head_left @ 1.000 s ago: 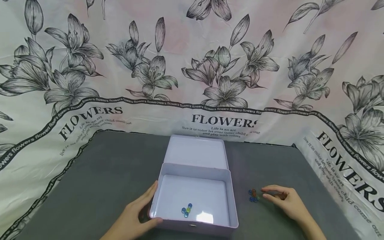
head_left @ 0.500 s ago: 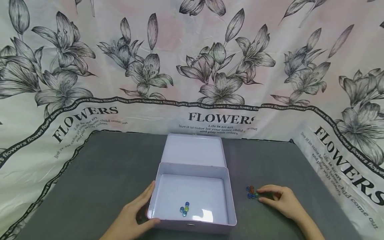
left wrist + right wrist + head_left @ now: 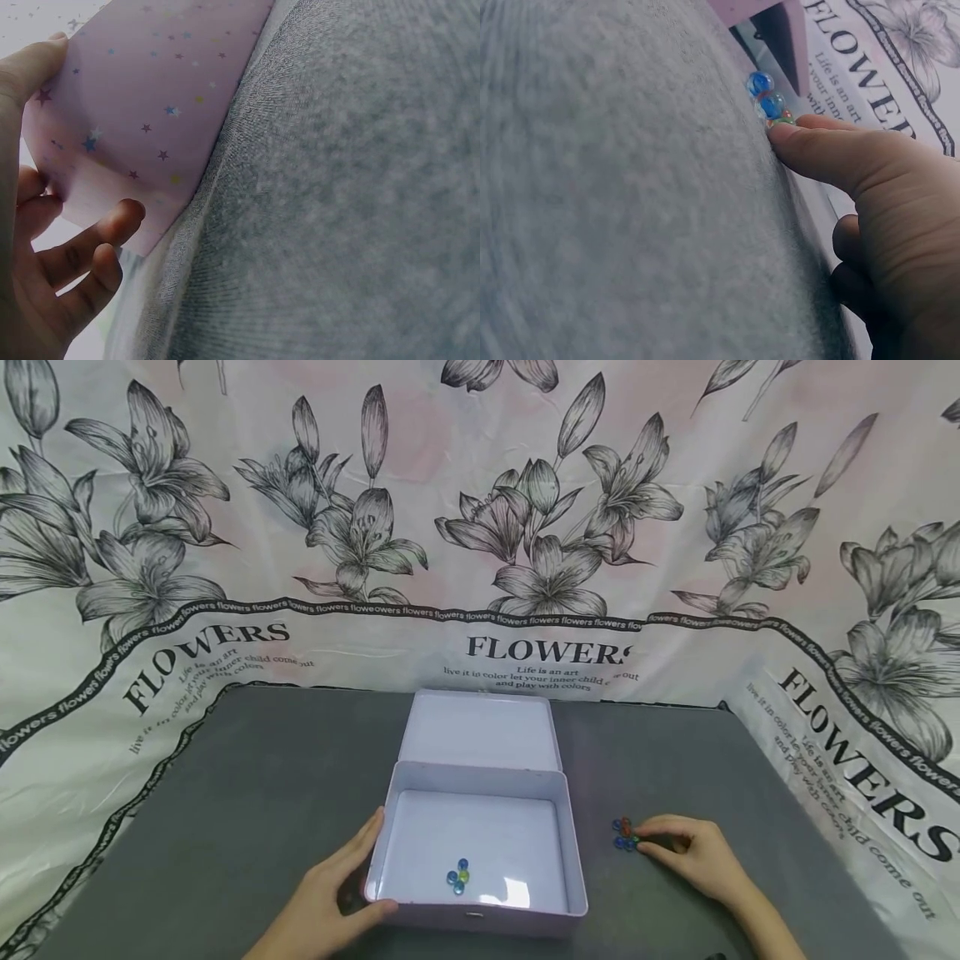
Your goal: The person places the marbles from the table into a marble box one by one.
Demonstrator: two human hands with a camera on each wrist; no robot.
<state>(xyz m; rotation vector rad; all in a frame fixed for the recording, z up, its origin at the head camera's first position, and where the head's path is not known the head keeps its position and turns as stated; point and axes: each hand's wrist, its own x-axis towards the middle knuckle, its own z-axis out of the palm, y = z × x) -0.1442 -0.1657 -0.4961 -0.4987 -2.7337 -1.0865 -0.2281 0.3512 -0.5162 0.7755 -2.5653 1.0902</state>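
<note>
Left hand (image 3: 322,893) grips the open box (image 3: 517,923) at its near-left corner; right hand (image 3: 696,853), fingers (image 3: 826,122) together, pinches a green marble (image 3: 783,121) beside blue marbles (image 3: 760,83).

Glare inside box (image 3: 495,835), dim wrist views, blurred tabletop (image 3: 630,187)

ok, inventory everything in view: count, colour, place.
Box: 1, pale lilac inside, star-printed pink outside, centre
Lid: 1, pale lilac, folded open behind
Marbles in box: 4, three blue, one yellow-green, near front
Loose marbles: several, blue, orange-red, green, right of box
Table: 1, dark grey, under box
Cloth: pieces unclear, white-pink, black flowers, behind and beside table
Dark object: 1, black, bottom edge, too cropped to identify
Left grip: 1, bare hand, holding box's near-left corner
Right grip: 1, bare hand, at green marble; pinch unclear
</note>
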